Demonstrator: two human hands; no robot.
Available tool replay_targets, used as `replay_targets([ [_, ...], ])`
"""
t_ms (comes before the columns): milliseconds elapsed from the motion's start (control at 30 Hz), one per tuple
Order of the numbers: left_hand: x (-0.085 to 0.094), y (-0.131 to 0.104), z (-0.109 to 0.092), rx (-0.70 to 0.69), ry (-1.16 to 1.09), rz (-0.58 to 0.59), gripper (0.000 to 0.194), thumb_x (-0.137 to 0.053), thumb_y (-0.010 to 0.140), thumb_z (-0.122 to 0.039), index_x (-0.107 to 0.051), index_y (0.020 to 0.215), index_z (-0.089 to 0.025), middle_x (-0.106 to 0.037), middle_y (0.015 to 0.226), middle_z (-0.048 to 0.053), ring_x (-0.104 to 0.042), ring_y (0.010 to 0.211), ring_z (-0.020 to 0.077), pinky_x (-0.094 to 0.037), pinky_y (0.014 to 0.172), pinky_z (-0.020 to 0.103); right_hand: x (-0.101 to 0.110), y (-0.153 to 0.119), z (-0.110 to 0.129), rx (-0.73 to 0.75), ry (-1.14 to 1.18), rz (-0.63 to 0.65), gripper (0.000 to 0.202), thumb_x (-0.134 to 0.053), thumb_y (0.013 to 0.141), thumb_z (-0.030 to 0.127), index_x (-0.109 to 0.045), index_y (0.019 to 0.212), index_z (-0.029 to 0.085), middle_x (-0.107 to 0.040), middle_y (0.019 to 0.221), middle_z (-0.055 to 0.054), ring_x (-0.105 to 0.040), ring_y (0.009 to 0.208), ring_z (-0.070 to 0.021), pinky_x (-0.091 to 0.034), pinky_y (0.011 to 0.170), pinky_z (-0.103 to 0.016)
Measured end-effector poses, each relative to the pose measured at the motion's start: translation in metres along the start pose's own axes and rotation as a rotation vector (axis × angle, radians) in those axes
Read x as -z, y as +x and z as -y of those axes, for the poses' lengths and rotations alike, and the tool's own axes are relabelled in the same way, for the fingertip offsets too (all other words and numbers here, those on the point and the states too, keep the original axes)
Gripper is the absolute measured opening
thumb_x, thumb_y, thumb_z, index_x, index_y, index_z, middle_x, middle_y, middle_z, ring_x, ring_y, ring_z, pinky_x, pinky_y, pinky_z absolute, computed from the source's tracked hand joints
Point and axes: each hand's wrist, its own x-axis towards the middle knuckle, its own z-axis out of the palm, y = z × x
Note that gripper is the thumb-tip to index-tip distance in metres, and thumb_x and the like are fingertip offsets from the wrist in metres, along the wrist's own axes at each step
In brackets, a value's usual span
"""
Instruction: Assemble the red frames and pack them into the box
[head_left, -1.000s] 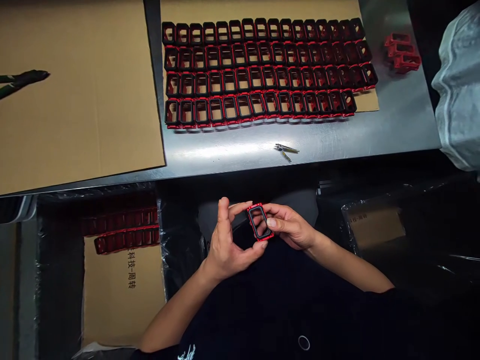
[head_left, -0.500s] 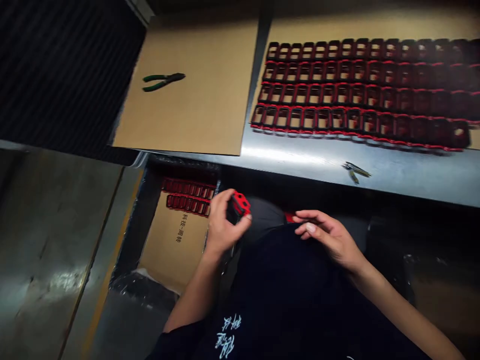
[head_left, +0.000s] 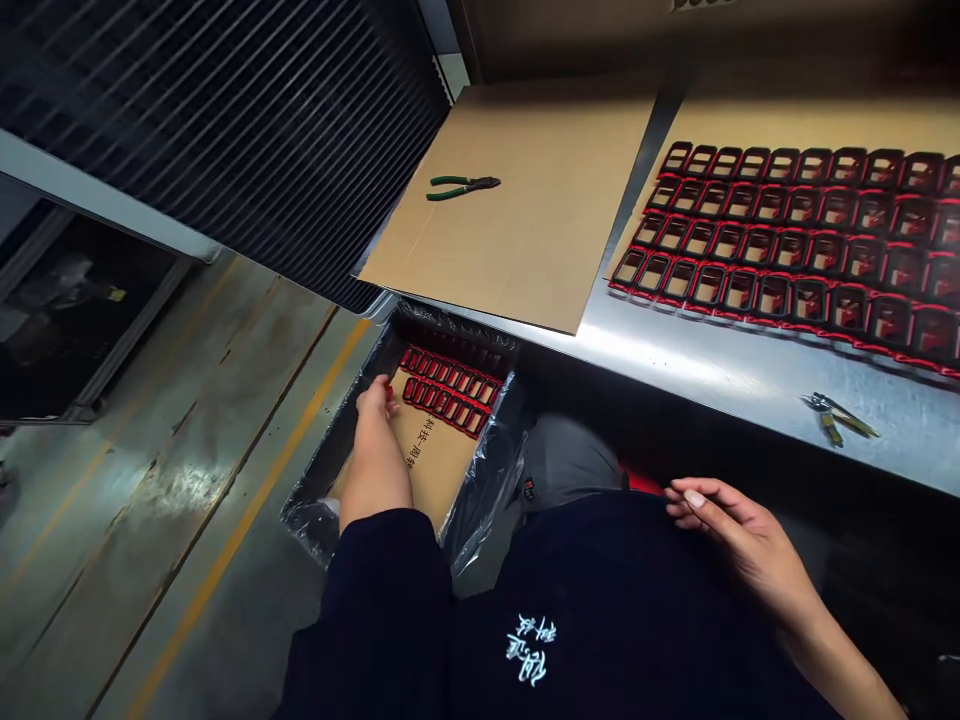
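My left hand (head_left: pixel 375 398) reaches into the lined box at its left side, closed on a small red-and-black plastic frame (head_left: pixel 389 393). Most of that frame is hidden behind the hand. Beside it in the box, two rows of similar red-and-black frames (head_left: pixel 444 404) stand on a cardboard sheet (head_left: pixel 431 478) with printed characters. My right hand (head_left: pixel 739 530) hangs in front of my body below the table edge, fingers loosely bent and nothing visible in them.
Cardboard (head_left: pixel 525 230) on the metal table (head_left: pixel 637 335) bears green-handled pliers (head_left: pixel 463 187). Rows of red-and-black frames (head_left: pixel 772 295) cover the right side. Smaller pliers (head_left: pixel 840 418) lie near the front edge. A plastic-lined box (head_left: pixel 491 470) stands below.
My left hand has carried the frame from in front of my body down and left into the box. The view has swung left. My right hand remains in front of my body.
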Motion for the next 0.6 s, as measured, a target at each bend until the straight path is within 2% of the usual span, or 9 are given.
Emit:
replay_targets([
  [67,0.005,-0.001,-0.008,-0.013,-0.073,0.079,0.036,-0.062,0.097,-0.038,-0.06,0.125,-0.016,-0.065,0.12,0.01,-0.067,0.1,0.021,-0.06,0.084,0.041,0.003,0.0,-0.002,-0.008,0.013,-0.045,0.052,-0.085,0.066,0.064,-0.081,0.093,0.02,-0.079,0.094,-0.012,-0.074,0.083,-0.0254,-0.061,0.073,-0.034],
  [133,0.014,-0.009,-0.011,-0.046,-0.157,0.185,0.035,-0.058,0.099,-0.043,-0.063,0.116,-0.014,-0.068,0.105,0.007,-0.067,0.083,0.0163,-0.059,0.071,0.032,0.004,0.002,-0.004,-0.026,0.036,-0.07,0.054,-0.086,0.063,0.064,-0.081,0.092,0.019,-0.078,0.091,-0.012,-0.074,0.081,-0.0262,-0.062,0.07,-0.034],
  [200,0.023,-0.024,-0.012,-0.098,-0.243,0.304,0.043,-0.047,0.101,-0.051,-0.066,0.104,-0.013,-0.067,0.088,0.006,-0.063,0.067,0.0131,-0.052,0.056,0.025,0.003,0.005,-0.004,-0.042,0.045,-0.071,0.056,-0.088,0.06,0.065,-0.081,0.09,0.018,-0.078,0.089,-0.013,-0.074,0.08,-0.0275,-0.062,0.068,-0.035],
  [267,0.026,-0.048,-0.009,-0.154,-0.315,0.416,0.054,-0.037,0.099,-0.057,-0.068,0.095,-0.013,-0.068,0.081,0.008,-0.06,0.06,0.013,-0.045,0.047,0.022,-0.002,0.008,-0.001,-0.049,0.021,-0.043,0.057,-0.088,0.059,0.066,-0.081,0.089,0.018,-0.078,0.088,-0.013,-0.074,0.08,-0.0279,-0.062,0.067,-0.036],
  [367,0.018,-0.092,0.0,-0.21,-0.375,0.567,0.059,-0.038,0.093,-0.064,-0.069,0.094,-0.013,-0.073,0.088,0.013,-0.062,0.06,0.0164,-0.043,0.043,0.023,-0.009,0.01,0.006,-0.028,-0.024,0.032,0.052,-0.086,0.064,0.064,-0.081,0.09,0.019,-0.079,0.09,-0.013,-0.074,0.081,-0.0269,-0.062,0.071,-0.035],
  [467,0.003,-0.136,0.011,-0.268,-0.396,0.854,0.06,-0.051,0.085,-0.069,-0.069,0.096,-0.013,-0.075,0.093,0.016,-0.063,0.058,0.019,-0.046,0.041,0.026,-0.013,0.01,0.009,0.002,-0.046,0.083,0.05,-0.084,0.07,0.062,-0.081,0.093,0.018,-0.079,0.094,-0.013,-0.074,0.084,-0.0269,-0.062,0.075,-0.036],
  [533,-0.007,-0.158,0.017,-0.272,-0.39,1.029,0.06,-0.062,0.078,-0.07,-0.069,0.096,-0.013,-0.076,0.093,0.015,-0.065,0.056,0.0197,-0.05,0.042,0.029,-0.012,0.01,0.008,0.003,-0.058,0.083,0.05,-0.083,0.071,0.063,-0.08,0.094,0.018,-0.078,0.095,-0.014,-0.074,0.085,-0.0274,-0.062,0.076,-0.038],
  [600,-0.014,-0.171,0.021,-0.243,-0.383,1.121,0.061,-0.069,0.073,-0.07,-0.07,0.095,-0.014,-0.077,0.091,0.014,-0.065,0.055,0.0198,-0.053,0.042,0.03,-0.009,0.009,0.006,-0.006,-0.058,0.068,0.051,-0.082,0.072,0.063,-0.08,0.094,0.018,-0.078,0.097,-0.014,-0.074,0.086,-0.0275,-0.062,0.077,-0.038],
])
